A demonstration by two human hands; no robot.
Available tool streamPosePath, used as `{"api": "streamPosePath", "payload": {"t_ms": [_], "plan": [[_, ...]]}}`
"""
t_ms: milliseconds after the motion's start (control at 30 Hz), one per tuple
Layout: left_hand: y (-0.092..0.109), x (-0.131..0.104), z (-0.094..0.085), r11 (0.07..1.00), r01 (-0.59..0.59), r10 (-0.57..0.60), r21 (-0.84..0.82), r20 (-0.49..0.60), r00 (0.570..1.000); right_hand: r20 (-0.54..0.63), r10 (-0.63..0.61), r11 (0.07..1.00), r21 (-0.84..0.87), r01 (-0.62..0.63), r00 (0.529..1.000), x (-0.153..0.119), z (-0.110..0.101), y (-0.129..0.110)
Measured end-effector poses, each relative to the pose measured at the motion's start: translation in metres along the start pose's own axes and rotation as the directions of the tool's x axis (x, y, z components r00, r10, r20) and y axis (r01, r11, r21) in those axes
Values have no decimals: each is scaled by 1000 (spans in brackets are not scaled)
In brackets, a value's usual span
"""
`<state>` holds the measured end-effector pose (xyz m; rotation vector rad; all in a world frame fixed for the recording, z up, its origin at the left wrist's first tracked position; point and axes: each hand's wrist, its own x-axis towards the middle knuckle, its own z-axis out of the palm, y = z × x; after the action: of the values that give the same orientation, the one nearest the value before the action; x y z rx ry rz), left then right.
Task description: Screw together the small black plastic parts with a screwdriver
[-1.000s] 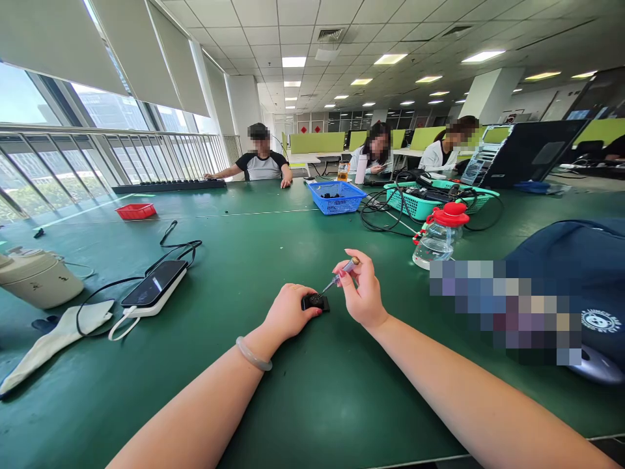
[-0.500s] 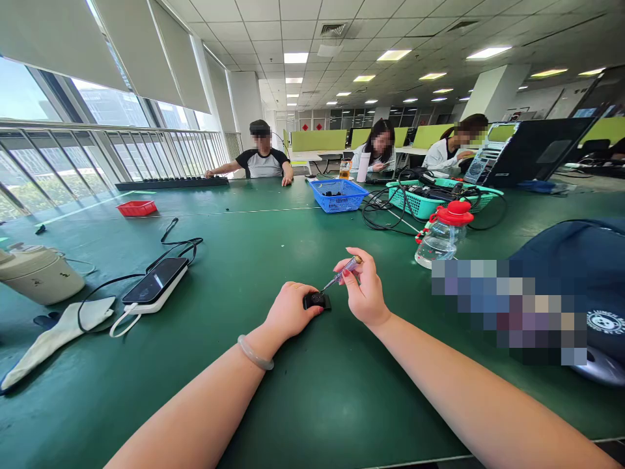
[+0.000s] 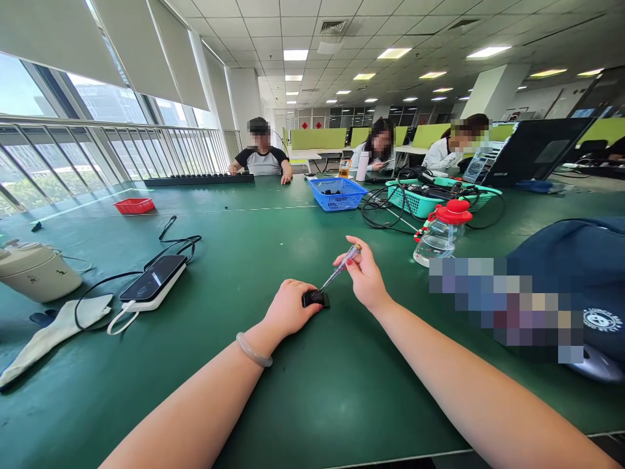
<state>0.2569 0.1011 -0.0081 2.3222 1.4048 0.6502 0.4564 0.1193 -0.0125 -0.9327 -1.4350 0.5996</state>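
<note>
Screwdriver (image 3: 341, 269), black part (image 3: 316, 298), table edge (image 3: 390, 458) well apart

Open-plan office, tiled ceiling (image 3: 224, 27) with inset light panels (image 3: 295, 55), low lime-green partitions (image 3: 319, 139), white desks (image 3: 303, 155) in the background, roller blinds (image 3: 139, 52) over windows (image 3: 105, 101), metal railing (image 3: 112, 124), broad green worktable (image 3: 234, 260), seated people (image 3: 263, 163), black case (image 3: 541, 156) at right, possibly a computer tower.

Your green table (image 3: 234, 254) directly carries a red tray (image 3: 137, 209), a blue basket (image 3: 338, 201), a bottle (image 3: 434, 246), a beige jug (image 3: 39, 277), a glove (image 3: 63, 327) and, at your left hand (image 3: 290, 307), a small black part (image 3: 316, 299).
</note>
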Motion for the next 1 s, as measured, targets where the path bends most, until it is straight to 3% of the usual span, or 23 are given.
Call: {"api": "streamPosePath", "payload": {"t_ms": [533, 667, 1000], "plan": [[-5, 3, -2, 1000, -15, 15, -14, 12, 1000, -103, 207, 978, 37, -204, 973, 2, 0, 5], [-7, 3, -7, 1000, -28, 28, -4, 60, 998, -115, 214, 977, 23, -212, 970, 2, -1, 4], [-6, 4, -4, 999, -34, 35, -9, 54, 998, -57, 198, 979, 58, -195, 979, 1, 4, 10]]}}
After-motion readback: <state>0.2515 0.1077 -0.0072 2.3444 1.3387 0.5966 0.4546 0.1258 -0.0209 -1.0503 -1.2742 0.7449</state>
